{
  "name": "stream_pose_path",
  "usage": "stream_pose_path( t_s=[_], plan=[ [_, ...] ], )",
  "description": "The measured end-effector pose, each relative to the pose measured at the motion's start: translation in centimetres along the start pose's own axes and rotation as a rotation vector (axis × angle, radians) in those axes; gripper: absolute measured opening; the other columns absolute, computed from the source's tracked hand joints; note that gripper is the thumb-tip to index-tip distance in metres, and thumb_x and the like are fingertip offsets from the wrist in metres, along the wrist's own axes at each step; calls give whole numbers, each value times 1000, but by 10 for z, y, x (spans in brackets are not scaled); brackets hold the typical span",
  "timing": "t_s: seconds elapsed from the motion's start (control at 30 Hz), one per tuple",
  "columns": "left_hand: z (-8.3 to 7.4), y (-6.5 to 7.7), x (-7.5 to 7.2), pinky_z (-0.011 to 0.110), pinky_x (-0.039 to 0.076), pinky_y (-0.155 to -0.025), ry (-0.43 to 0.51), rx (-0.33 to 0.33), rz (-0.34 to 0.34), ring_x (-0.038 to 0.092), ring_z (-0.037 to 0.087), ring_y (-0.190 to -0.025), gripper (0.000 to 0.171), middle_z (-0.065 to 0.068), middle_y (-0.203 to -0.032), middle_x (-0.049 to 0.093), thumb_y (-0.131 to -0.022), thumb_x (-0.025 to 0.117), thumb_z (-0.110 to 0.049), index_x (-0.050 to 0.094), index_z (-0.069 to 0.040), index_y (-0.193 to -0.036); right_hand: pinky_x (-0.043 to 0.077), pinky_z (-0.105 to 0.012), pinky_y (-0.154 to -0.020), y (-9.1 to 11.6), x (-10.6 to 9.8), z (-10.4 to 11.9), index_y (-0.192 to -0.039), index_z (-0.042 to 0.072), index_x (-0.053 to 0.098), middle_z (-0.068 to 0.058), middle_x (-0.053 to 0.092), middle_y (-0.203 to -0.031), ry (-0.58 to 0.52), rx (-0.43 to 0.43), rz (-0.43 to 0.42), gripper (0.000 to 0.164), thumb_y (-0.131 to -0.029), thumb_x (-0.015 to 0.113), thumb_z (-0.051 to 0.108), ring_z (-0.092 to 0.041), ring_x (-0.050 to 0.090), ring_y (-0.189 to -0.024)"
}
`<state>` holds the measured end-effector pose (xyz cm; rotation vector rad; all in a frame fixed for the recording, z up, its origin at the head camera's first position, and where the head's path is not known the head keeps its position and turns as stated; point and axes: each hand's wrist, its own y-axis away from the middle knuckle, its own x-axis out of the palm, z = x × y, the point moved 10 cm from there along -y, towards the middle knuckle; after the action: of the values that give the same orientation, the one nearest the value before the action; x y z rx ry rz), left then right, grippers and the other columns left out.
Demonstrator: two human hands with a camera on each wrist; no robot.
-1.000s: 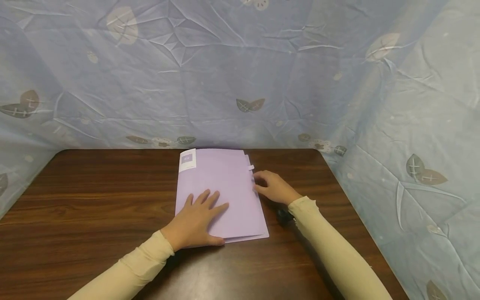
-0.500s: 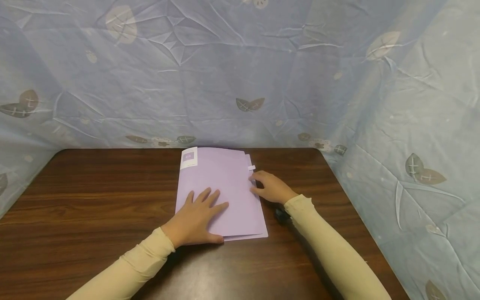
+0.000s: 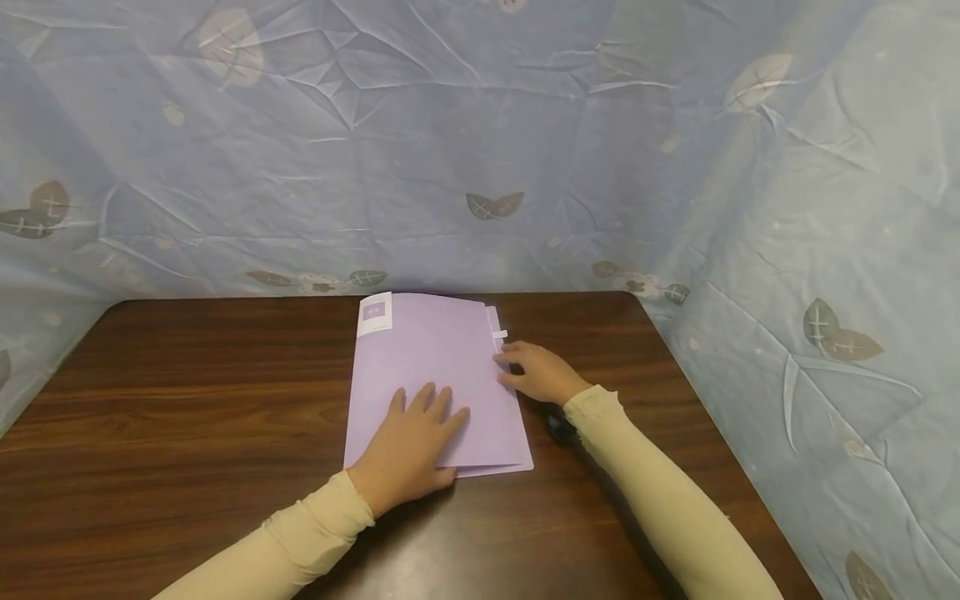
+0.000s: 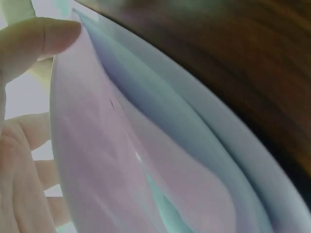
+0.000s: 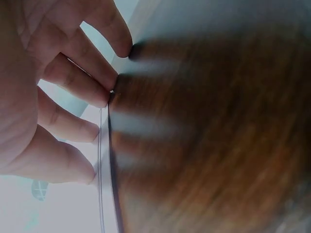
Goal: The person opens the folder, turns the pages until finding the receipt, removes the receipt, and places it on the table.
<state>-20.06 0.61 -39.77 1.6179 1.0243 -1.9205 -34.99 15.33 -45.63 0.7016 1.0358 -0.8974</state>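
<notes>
A light purple folder (image 3: 431, 346) lies on the table, a white label (image 3: 375, 314) in its far left corner and a small white tab (image 3: 499, 334) at its right edge. My left hand (image 3: 408, 450) rests spread on the cover's lower part, thumb at the near edge. In the left wrist view, the folder's layers (image 4: 189, 160) gape apart beside the thumb (image 4: 53, 36). My right hand (image 3: 543, 373) touches the folder's right edge with bent fingers. The right wrist view shows several fingertips (image 5: 109, 82) along that edge (image 5: 109, 184), above the table.
The dark wooden table (image 3: 187, 400) extends on both sides of the folder. A pale blue leaf-patterned cloth (image 3: 420, 167) hangs behind it and along the right. A small black object (image 3: 558, 428) shows under the right wrist.
My left hand has slid slightly right on the cover, toward its middle. The right hand has shifted a little left along with the edge. The folder stays nearly in place.
</notes>
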Motion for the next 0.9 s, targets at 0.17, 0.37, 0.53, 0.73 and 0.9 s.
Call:
stream_pose_path(
  t_s=[0.17, 0.37, 0.53, 0.73, 0.9],
  plan=[
    [-8, -5, 1, 63, 51, -89, -27, -22, -21, 60, 40, -118, 68, 19, -125, 64, -75, 84, -55, 68, -11, -125, 37, -52, -118, 0, 0, -1, -142, 12, 64, -13, 51, -156, -9, 9, -1, 46, -102, 67, 35, -35, 46, -145],
    [-16, -10, 1, 56, 53, -80, -76, -35, -62, 62, 36, -105, 62, 15, -111, 64, -72, 83, -56, 69, -11, -113, 36, -52, -118, 1, -1, 0, -142, 12, 64, -13, 50, -156, -15, 15, 3, 47, -102, 67, 35, -35, 45, -146],
    [-21, -14, 7, 59, 52, -81, -69, -49, -51, 62, 38, -109, 64, 17, -115, 65, -71, 83, -54, 69, -12, -118, 36, -52, -119, 2, -1, 1, -143, 12, 63, -12, 50, -157, -12, 19, 8, 47, -102, 67, 35, -34, 45, -146],
    [-21, -19, 13, 60, 51, -81, -69, -90, -22, 62, 38, -112, 65, 19, -118, 66, -70, 82, -55, 70, -11, -117, 36, -50, -119, 1, -1, -1, -144, 11, 62, -12, 50, -157, -19, 20, 0, 48, -102, 67, 34, -33, 45, -146],
    [-20, -20, 14, 60, 51, -81, -72, -103, -14, 62, 38, -111, 64, 19, -117, 66, -71, 82, -56, 70, -11, -115, 34, -48, -120, 1, 0, -2, -145, 9, 61, -12, 50, -157, -23, 20, -1, 50, -102, 67, 33, -32, 45, -146]
  ],
)
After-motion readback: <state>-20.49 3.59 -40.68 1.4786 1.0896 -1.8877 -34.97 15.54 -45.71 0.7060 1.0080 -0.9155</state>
